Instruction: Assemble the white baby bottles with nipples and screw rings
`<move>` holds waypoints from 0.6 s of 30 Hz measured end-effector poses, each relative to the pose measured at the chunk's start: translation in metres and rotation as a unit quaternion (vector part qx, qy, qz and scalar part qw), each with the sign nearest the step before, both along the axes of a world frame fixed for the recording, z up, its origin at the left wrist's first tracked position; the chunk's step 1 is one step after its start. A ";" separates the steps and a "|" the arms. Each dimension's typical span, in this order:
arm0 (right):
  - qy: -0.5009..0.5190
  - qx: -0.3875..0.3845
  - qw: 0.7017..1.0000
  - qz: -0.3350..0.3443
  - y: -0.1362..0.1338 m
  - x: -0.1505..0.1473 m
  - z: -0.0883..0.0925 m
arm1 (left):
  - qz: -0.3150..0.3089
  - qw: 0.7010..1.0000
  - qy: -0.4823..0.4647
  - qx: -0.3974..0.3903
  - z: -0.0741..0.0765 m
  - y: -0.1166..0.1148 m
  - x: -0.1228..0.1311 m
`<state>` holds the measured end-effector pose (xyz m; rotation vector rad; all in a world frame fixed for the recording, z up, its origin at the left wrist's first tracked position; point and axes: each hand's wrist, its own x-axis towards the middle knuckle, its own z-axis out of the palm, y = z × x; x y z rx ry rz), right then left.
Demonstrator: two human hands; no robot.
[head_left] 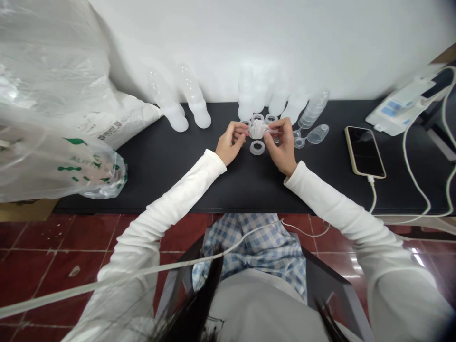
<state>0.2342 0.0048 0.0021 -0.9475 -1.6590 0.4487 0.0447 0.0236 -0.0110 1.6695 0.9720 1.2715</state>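
My left hand (pixel 231 144) and my right hand (pixel 283 146) meet over the black table, fingertips pinched. Between them is a small translucent white ribbed plastic piece (pixel 257 129); my left fingertips touch its left side. A slim clear part, its kind unclear, shows at my right fingertips. Just below the ribbed piece lies a frosted plastic ring (pixel 257 147). Similar rings (pixel 271 118) lie behind it, partly covered by the hands. To the right of my right hand rest a clear spoon-shaped piece (pixel 318 134) and a stack of clear cups (pixel 314 110).
Several frosted bottle-shaped pieces (pixel 295 105) stand along the wall, with others (pixel 200 112) farther left. Plastic bags (pixel 81 161) fill the left end. At right lie a charging phone (pixel 365 152), a white device with blue labels (pixel 394 107) and loose cables (pixel 409 156).
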 end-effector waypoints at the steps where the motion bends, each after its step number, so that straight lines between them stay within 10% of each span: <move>1: 0.003 0.007 1.000 -0.009 0.000 0.001 0.000 | 0.026 0.998 0.030 0.043 -0.003 0.003 -0.001; 9: 0.111 -0.047 0.992 -0.029 0.011 0.001 -0.004 | 0.186 0.966 0.105 0.147 -0.020 0.057 0.008; 18: 0.174 -0.038 0.983 -0.052 0.021 0.004 -0.010 | 0.201 0.973 0.041 0.105 -0.022 0.110 0.034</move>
